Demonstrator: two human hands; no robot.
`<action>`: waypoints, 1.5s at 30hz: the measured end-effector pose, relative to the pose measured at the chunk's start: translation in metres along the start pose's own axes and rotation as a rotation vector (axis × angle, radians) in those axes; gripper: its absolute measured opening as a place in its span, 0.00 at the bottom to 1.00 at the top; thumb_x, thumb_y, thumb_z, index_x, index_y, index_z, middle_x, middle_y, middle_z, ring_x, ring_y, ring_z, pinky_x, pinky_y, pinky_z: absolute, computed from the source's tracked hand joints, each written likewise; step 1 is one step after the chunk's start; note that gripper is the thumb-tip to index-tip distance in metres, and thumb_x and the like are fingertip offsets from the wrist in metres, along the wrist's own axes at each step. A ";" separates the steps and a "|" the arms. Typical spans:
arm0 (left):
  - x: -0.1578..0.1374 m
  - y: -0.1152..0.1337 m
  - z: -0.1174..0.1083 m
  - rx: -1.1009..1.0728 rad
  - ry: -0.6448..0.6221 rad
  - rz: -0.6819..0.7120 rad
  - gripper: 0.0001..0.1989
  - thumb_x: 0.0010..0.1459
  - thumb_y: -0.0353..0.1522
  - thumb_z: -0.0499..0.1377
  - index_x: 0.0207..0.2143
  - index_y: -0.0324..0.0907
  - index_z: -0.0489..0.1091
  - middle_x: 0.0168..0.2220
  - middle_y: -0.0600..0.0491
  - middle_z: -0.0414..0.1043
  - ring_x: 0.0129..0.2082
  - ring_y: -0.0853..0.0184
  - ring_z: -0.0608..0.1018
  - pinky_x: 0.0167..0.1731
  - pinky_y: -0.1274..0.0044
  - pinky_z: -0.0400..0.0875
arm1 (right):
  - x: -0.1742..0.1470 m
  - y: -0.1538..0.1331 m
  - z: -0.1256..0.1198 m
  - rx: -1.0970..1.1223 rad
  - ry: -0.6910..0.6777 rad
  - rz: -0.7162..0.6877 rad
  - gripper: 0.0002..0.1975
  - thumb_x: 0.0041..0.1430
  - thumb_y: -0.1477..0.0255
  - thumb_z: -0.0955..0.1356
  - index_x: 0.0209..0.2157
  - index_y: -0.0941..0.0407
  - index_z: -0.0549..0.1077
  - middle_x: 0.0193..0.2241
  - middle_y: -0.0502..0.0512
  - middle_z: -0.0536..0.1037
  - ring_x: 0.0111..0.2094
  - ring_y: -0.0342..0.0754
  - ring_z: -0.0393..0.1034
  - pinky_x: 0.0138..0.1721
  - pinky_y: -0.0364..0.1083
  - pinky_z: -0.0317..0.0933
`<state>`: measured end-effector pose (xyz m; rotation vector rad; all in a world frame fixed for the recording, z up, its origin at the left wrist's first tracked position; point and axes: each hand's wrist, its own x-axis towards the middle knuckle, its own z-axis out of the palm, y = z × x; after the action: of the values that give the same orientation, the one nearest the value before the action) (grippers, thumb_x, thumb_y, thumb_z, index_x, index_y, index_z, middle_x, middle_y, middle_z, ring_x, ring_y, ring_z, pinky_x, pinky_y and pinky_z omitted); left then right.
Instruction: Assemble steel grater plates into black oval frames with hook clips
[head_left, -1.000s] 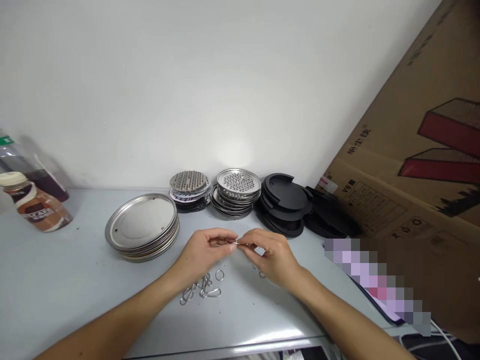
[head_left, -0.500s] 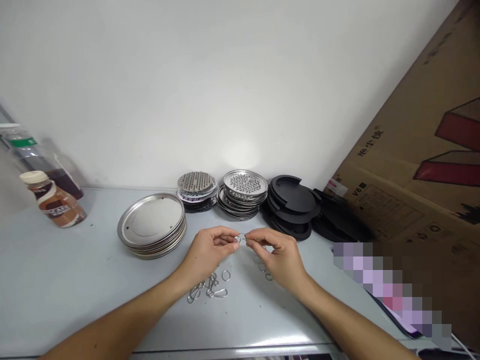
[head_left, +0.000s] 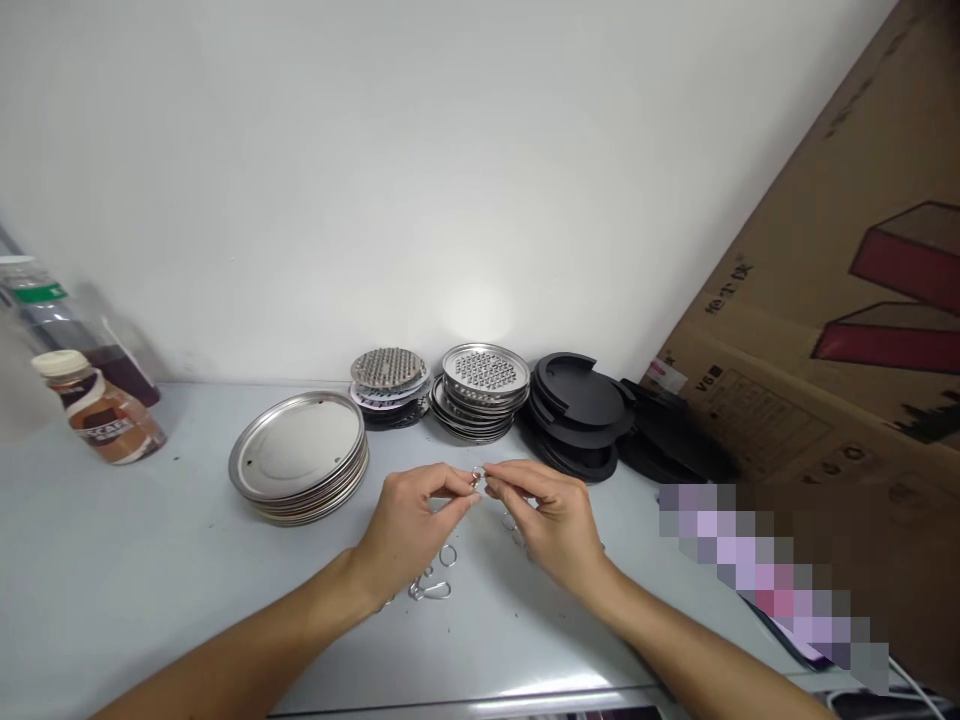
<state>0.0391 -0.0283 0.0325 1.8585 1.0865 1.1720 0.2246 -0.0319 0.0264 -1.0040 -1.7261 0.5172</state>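
Between the fingertips of both hands is a small metal ring (head_left: 478, 469), pinched from either side above the table. My left hand (head_left: 416, 518) is closed, thumb against fingers, at its left side; small metal details at these fingertips are too fine to make out. My right hand (head_left: 556, 512) pinches the ring from the right with thumb and forefinger. Below the left hand lie a loose metal ring (head_left: 448, 546) and pear-shaped wire clips (head_left: 435, 598), partly covered by the wrist. More rings (head_left: 517, 537) lie partly hidden behind the right hand.
Along the wall stand stacked metal discs (head_left: 296, 445), perforated round plates (head_left: 388, 368), round grater plates (head_left: 486, 370) and black round plastic parts (head_left: 585, 395). Bottles (head_left: 109, 420) stand at the left. A large cardboard box (head_left: 795, 350) leans at the right, beside a pixelated purple object (head_left: 750, 560).
Both hands stay together at the same spot, and the ring between the fingertips has turned a little. My left forearm now covers more of the loose clips. The whole view has shifted slightly.
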 end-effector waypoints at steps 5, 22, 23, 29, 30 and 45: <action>-0.003 -0.005 0.004 0.100 0.030 0.038 0.04 0.58 0.30 0.61 0.31 0.44 0.76 0.34 0.55 0.81 0.37 0.64 0.82 0.43 0.73 0.77 | -0.005 0.004 0.012 -0.016 0.021 -0.058 0.14 0.62 0.75 0.66 0.45 0.47 0.80 0.40 0.56 0.82 0.40 0.52 0.78 0.43 0.51 0.72; -0.004 -0.009 -0.003 0.405 0.055 0.513 0.09 0.60 0.24 0.58 0.39 0.43 0.76 0.38 0.53 0.82 0.39 0.67 0.83 0.43 0.78 0.75 | 0.018 0.010 0.007 0.842 -0.106 0.822 0.16 0.34 0.66 0.81 0.27 0.60 0.82 0.21 0.51 0.77 0.22 0.38 0.68 0.25 0.39 0.65; -0.005 -0.008 0.000 0.393 0.030 0.510 0.10 0.60 0.24 0.57 0.38 0.43 0.76 0.38 0.54 0.82 0.39 0.67 0.83 0.43 0.79 0.74 | 0.021 0.010 0.001 0.840 -0.080 0.798 0.16 0.35 0.65 0.81 0.28 0.59 0.82 0.21 0.51 0.77 0.22 0.38 0.67 0.25 0.39 0.65; 0.010 -0.004 0.028 0.289 -0.233 0.018 0.08 0.58 0.28 0.59 0.33 0.45 0.78 0.31 0.57 0.81 0.32 0.67 0.81 0.35 0.78 0.73 | 0.042 0.017 -0.084 0.377 -0.322 0.460 0.11 0.48 0.67 0.76 0.33 0.59 0.83 0.31 0.54 0.78 0.24 0.41 0.68 0.22 0.40 0.66; 0.015 -0.005 0.034 0.271 -0.306 -0.021 0.08 0.57 0.28 0.59 0.33 0.45 0.78 0.32 0.57 0.81 0.32 0.65 0.81 0.35 0.77 0.72 | 0.042 0.021 -0.097 0.246 -0.444 0.434 0.11 0.51 0.67 0.73 0.34 0.59 0.82 0.32 0.55 0.78 0.25 0.42 0.69 0.21 0.41 0.66; 0.018 0.002 -0.039 0.489 -0.607 -0.008 0.10 0.53 0.35 0.65 0.39 0.47 0.78 0.43 0.51 0.75 0.47 0.58 0.75 0.47 0.71 0.67 | 0.035 0.033 -0.088 -0.282 -0.714 0.276 0.10 0.56 0.73 0.67 0.34 0.57 0.81 0.27 0.51 0.80 0.27 0.44 0.69 0.27 0.40 0.58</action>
<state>0.0076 -0.0091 0.0548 2.3520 1.0673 0.2816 0.3139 0.0046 0.0548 -1.3758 -2.3479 0.9061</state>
